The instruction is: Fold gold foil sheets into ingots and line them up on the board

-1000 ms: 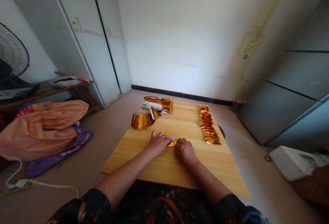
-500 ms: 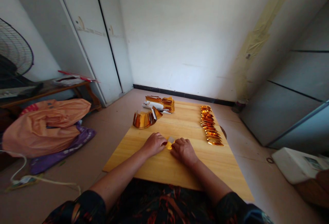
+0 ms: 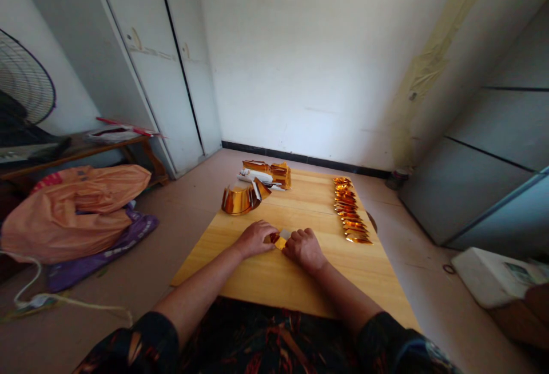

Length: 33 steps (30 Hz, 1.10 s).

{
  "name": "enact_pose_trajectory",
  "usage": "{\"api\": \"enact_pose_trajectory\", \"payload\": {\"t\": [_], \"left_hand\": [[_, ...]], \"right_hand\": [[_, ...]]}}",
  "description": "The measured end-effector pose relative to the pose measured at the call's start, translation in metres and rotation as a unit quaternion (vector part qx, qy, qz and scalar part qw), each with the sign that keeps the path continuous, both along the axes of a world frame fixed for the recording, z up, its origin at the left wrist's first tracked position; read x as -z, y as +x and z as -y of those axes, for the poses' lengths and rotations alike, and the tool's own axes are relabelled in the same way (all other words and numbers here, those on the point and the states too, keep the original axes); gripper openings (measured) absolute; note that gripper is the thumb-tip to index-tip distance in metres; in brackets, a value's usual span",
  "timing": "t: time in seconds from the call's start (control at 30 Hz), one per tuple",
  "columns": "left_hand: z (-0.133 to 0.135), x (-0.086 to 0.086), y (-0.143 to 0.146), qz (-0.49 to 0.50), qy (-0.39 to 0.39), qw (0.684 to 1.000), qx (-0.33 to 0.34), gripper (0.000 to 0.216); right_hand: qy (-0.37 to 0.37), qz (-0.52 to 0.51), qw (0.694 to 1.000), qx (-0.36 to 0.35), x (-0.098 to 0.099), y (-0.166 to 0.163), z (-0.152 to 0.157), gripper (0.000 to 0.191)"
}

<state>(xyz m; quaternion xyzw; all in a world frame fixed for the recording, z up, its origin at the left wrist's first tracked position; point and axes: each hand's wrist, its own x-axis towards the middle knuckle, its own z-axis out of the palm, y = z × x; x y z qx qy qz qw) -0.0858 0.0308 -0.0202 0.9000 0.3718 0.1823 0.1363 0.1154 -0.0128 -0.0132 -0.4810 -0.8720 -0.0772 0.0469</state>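
A small piece of gold foil paper (image 3: 280,243) lies low over the wooden table (image 3: 343,282), between my two hands. My left hand (image 3: 256,239) pinches its left end with thumb and fingers. On the other side, the curled fingers of my right hand (image 3: 305,249) grip the right part and hide some of it. A pale grey patch shows at the far side of the paper. Ahead and to the left stands a curved stack of gold foil sheets (image 3: 238,199). Along the table's right side runs a row of folded gold foil pieces (image 3: 350,211).
Behind the curved stack lie more gold sheets (image 3: 281,174) and a white wrapped bundle (image 3: 256,176). Orange and purple bags (image 3: 81,202) sit on the floor at left, near a cable (image 3: 86,298). A white box (image 3: 493,274) stands at right.
My left fingers have opened out slightly around the paper's left end, and more of its folded gold surface shows. My right hand has barely moved.
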Motion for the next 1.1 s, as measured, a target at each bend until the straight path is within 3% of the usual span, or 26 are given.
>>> {"api": "enact_pose_trajectory", "payload": {"t": [0.27, 0.43, 0.73, 0.87, 1.1], "left_hand": [[-0.001, -0.003, -0.001, 0.021, -0.004, 1.0, 0.022, 0.027], [0.006, -0.003, 0.0, 0.024, 0.03, 0.999, 0.033, 0.018], [0.01, 0.006, 0.006, -0.025, 0.151, 0.988, 0.006, 0.014], [0.013, 0.005, 0.009, -0.053, 0.194, 0.98, 0.002, 0.016], [0.019, 0.009, 0.016, 0.009, 0.128, 0.991, -0.021, 0.025]], "right_hand": [[0.108, -0.003, 0.993, -0.052, 0.018, -0.004, 0.0, 0.026], [0.14, -0.014, 0.989, -0.047, 0.025, -0.004, 0.005, 0.024], [0.111, -0.016, 0.992, -0.054, 0.019, 0.002, 0.001, 0.024], [0.084, -0.042, 0.995, -0.015, 0.015, 0.002, 0.003, 0.022], [-0.004, -0.139, 0.984, 0.112, 0.015, 0.007, 0.008, 0.023]]}}
